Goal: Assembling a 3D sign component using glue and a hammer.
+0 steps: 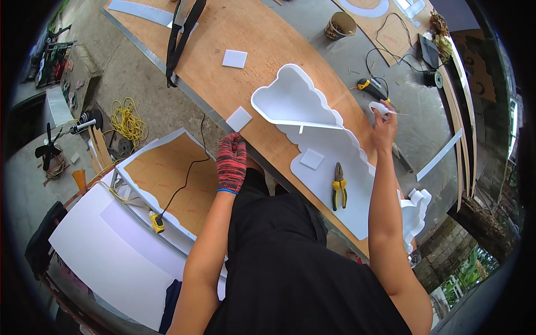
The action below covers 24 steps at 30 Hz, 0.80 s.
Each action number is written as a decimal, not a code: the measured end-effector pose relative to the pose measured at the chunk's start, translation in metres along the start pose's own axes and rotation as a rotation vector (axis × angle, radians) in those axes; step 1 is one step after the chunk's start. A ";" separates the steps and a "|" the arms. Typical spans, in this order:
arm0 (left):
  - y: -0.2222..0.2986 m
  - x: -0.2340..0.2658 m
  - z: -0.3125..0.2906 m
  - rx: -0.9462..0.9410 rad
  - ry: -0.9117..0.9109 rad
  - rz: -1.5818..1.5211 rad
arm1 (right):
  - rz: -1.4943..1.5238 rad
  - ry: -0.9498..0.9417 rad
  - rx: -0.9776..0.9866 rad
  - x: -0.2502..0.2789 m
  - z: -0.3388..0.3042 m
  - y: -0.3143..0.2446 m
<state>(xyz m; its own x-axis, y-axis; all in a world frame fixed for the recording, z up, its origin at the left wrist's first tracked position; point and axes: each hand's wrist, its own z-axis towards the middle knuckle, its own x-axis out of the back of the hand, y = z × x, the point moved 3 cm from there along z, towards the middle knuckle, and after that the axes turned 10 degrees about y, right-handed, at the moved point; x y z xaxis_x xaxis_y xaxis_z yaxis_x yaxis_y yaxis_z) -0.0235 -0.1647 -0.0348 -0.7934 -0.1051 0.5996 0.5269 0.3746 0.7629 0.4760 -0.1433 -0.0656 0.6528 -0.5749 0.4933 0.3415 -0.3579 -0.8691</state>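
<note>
My left hand [231,162], in a red and black knit glove, is closed at the near edge of the board. Its fingertips pinch the lower corner of a small white square piece [239,119]. My bare right hand [384,125] grips a small white bottle [379,107] with a thin nozzle, likely glue, held beyond the board's far edge. Between my hands lies a white cloud-shaped form [296,95] with raised scalloped walls. On its flat sheet rest another white square [312,159] and yellow-handled pliers [339,187]. A third white square [234,58] lies farther left on the board.
The wooden board [251,33] spans a grey table [424,184]. Beyond my right hand are a yellow-black tool [373,88], a cup [339,25] and a white strip [439,155]. Down left, a corded yellow tool [157,222] sits by a framed brown panel [173,178].
</note>
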 end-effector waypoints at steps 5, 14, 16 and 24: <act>-0.013 0.007 0.006 0.116 0.029 -0.114 | -0.141 -0.088 0.250 -0.016 -0.022 -0.133; -0.004 -0.007 0.006 0.171 0.026 -0.131 | -0.412 -0.680 0.599 -0.077 -0.051 -0.190; 0.000 -0.010 0.009 0.192 0.029 -0.131 | -0.424 -0.712 0.620 -0.087 -0.055 -0.187; 0.031 -0.034 0.039 0.170 -0.053 0.028 | -0.514 -0.825 0.710 -0.116 -0.068 -0.183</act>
<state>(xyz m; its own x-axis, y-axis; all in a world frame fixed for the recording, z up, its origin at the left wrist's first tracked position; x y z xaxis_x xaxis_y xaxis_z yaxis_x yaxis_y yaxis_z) 0.0078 -0.1130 -0.0406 -0.7963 -0.0457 0.6031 0.4934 0.5277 0.6915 0.2918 -0.0611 0.0392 0.4790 0.2527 0.8406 0.8154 0.2265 -0.5328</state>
